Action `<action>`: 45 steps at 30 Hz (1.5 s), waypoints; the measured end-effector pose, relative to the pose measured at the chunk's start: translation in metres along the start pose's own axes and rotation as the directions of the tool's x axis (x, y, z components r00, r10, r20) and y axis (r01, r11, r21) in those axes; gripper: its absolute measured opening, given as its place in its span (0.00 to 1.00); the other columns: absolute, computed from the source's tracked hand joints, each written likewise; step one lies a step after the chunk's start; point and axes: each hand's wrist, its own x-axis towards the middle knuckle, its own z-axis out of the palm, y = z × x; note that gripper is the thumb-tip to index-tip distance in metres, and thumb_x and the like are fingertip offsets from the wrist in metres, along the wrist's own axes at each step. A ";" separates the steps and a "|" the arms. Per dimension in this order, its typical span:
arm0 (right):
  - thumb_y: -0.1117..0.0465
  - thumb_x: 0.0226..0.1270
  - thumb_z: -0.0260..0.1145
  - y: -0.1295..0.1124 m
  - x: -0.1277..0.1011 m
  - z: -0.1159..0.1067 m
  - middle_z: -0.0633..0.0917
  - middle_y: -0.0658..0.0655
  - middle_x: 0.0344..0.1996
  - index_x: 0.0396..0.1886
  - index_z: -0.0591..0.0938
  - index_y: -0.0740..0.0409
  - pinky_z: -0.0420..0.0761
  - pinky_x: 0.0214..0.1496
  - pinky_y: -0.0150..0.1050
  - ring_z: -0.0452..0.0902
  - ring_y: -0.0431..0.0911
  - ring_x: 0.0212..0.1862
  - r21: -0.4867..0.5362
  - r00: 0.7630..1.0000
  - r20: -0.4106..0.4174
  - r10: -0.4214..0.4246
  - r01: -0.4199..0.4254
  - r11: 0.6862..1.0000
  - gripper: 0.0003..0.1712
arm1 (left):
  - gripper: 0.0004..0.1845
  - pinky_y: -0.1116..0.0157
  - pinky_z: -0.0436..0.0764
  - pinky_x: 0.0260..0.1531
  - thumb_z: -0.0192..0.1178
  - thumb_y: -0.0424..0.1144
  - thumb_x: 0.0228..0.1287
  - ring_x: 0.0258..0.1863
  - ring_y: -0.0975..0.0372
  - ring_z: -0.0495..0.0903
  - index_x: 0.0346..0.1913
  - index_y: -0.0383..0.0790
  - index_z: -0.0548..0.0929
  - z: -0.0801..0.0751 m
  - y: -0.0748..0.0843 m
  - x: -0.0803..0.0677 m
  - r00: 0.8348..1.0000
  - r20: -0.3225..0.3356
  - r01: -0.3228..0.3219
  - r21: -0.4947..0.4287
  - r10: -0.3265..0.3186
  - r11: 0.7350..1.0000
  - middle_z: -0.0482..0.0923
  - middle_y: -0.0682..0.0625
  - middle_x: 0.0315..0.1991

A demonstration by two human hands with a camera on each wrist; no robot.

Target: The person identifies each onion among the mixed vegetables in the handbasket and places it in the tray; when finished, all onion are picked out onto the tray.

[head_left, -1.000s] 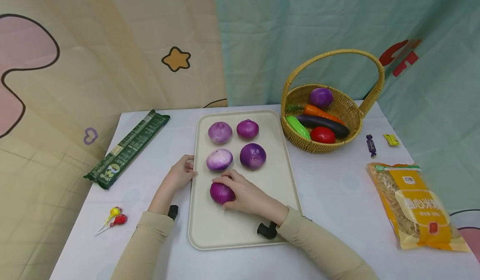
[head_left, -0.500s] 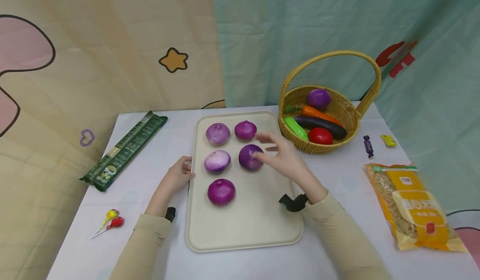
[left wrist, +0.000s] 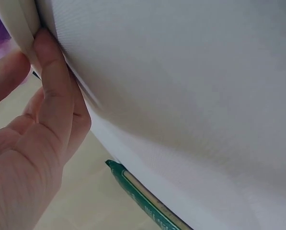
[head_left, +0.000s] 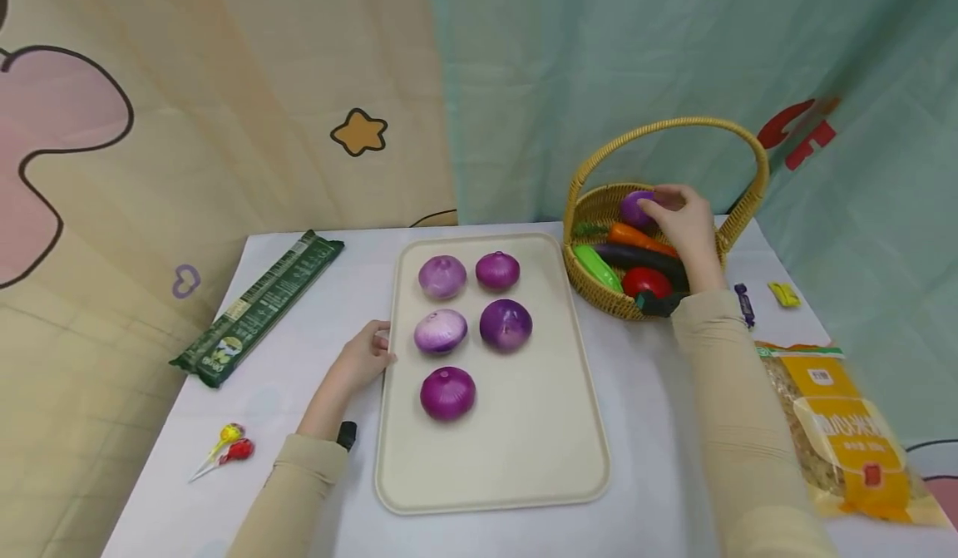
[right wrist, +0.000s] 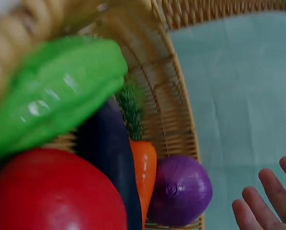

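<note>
My left hand [head_left: 362, 360] holds the left edge of a cream tray [head_left: 524, 441]; in the left wrist view the thumb and a fingertip meet at the tray's rim [left wrist: 19, 21]. Several purple onions stand in two columns on the tray, the nearest a deep magenta onion [head_left: 447, 393]. Over a wicker basket [head_left: 591, 293], my right hand [head_left: 684, 221] reaches under the handle toward another purple onion [head_left: 633, 209]. In the right wrist view its spread fingers [right wrist: 272, 191] are beside that onion [right wrist: 181, 191], a gap between them.
The basket also holds a carrot [head_left: 636, 238], an eggplant [head_left: 632, 259], a green pepper [head_left: 596, 268] and a tomato [head_left: 645, 281]. A green packet [head_left: 262, 308] and lollipops [head_left: 228, 446] lie left; candies [head_left: 784, 293] and a yellow food bag [head_left: 846, 425] lie right.
My right hand has let go of the magenta onion at the tray's front left, then moved up and right over the tray to the basket. The left hand stays on the tray edge.
</note>
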 end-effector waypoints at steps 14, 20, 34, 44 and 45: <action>0.43 0.68 0.62 0.025 0.037 0.005 0.59 0.70 0.74 0.76 0.54 0.65 0.61 0.74 0.56 0.57 0.64 0.73 0.028 0.990 0.043 0.131 -0.132 0.991 0.48 | 0.30 0.58 0.78 0.44 0.59 0.27 0.63 0.42 0.52 0.78 0.68 0.29 0.65 0.000 -0.001 0.000 1.000 -0.008 0.001 -0.023 -0.001 1.000 0.77 0.37 0.45; 0.43 0.69 0.60 0.043 0.043 0.010 0.53 0.71 0.75 0.77 0.47 0.67 0.57 0.75 0.55 0.51 0.64 0.75 0.044 0.974 0.098 0.204 -0.209 0.977 0.51 | 0.29 0.60 0.79 0.41 0.59 0.26 0.62 0.40 0.54 0.78 0.67 0.30 0.67 0.004 -0.003 -0.001 1.000 -0.010 0.004 -0.033 -0.005 0.999 0.76 0.39 0.42; 0.47 0.67 0.65 0.055 0.050 0.022 0.59 0.70 0.72 0.73 0.54 0.69 0.65 0.71 0.51 0.59 0.59 0.69 0.089 0.960 0.091 0.265 -0.273 0.958 0.48 | 0.28 0.60 0.78 0.41 0.59 0.25 0.62 0.39 0.55 0.77 0.67 0.30 0.68 0.003 0.000 -0.005 1.000 -0.028 0.008 -0.043 -0.009 0.999 0.76 0.41 0.41; 0.46 0.65 0.66 0.046 0.054 0.023 0.58 0.70 0.73 0.75 0.54 0.65 0.61 0.73 0.55 0.56 0.62 0.73 0.016 0.971 -0.007 0.239 -0.238 0.971 0.49 | 0.28 0.59 0.78 0.41 0.59 0.25 0.61 0.39 0.54 0.77 0.66 0.30 0.68 0.004 0.001 -0.003 0.999 -0.049 -0.002 -0.034 0.000 0.999 0.77 0.40 0.40; 0.46 0.65 0.65 0.043 0.054 0.023 0.58 0.70 0.73 0.75 0.54 0.64 0.62 0.73 0.55 0.56 0.62 0.73 0.021 0.971 -0.007 0.238 -0.238 0.971 0.49 | 0.28 0.59 0.78 0.41 0.59 0.25 0.61 0.39 0.54 0.77 0.65 0.30 0.68 0.003 0.001 -0.003 0.999 -0.051 -0.002 -0.034 0.001 0.999 0.77 0.40 0.40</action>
